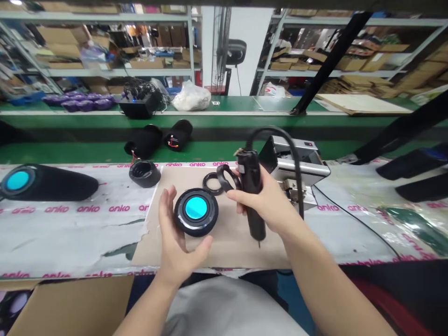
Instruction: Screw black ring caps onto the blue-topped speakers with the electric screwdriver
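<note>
A black cylindrical speaker (pixel 196 223) stands on end on brown cardboard, its round blue-covered face turned up. Along its left and near sides my left hand (pixel 177 247) is cupped with fingers and thumb apart; I cannot tell whether it touches the speaker. My right hand (pixel 268 200) is wrapped round a black electric screwdriver (pixel 252 186), whose bit points down and whose cable loops up from the top. Between that hand's thumb and fingers sits a black plastic ring (pixel 223 179). Another black ring (pixel 211 183) lies on the cardboard just behind the speaker.
A silver-and-black machine (pixel 297 161) stands behind my right hand. To the left lie a speaker with a blue end (pixel 52 183) and a black cup-shaped part (pixel 144 173). Black cylinders with wires (pixel 179 135) rest farther back. An open carton (pixel 73 303) is at the lower left.
</note>
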The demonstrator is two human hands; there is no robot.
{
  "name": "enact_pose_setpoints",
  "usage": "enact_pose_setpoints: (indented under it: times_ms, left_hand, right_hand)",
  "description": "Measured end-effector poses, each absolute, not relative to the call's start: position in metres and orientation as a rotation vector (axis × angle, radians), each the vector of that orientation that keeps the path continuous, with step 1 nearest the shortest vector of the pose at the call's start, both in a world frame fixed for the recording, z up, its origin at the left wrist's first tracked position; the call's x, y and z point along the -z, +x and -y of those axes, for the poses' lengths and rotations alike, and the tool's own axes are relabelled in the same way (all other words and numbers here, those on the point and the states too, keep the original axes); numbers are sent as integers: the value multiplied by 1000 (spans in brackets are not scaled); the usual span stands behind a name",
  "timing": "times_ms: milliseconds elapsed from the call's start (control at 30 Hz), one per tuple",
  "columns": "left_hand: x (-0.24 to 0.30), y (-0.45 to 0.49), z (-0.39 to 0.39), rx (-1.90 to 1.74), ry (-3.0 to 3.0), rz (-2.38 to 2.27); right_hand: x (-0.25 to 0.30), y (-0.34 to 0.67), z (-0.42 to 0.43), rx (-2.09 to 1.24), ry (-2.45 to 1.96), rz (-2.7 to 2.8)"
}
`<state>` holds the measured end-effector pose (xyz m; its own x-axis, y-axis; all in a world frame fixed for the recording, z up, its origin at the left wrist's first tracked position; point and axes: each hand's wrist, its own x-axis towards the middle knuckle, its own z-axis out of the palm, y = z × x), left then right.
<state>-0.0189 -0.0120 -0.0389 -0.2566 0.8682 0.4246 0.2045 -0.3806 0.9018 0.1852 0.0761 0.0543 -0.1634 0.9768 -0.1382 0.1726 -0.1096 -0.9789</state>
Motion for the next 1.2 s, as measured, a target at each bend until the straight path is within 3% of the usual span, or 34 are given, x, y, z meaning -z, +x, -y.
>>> enact_pose_setpoints:
  times_ms: [133,400,700,1200]
  left_hand:
    - [39,-1,32,-1510,1392,-1270]
    - [39,-20,34,-1285,1413,-1361]
    - [21,-21,11,-1293,1667,-1229]
    - [37,1,17,-1532,1528,-990]
  right_hand:
    - [-40,193,-46,-1571,-1085,933]
    - [-22,195,-38,-1594,-1024,867]
    - [-20,197,-33,-1630,-1042,886]
    - [-17,203,-35,-1598,-1045,874]
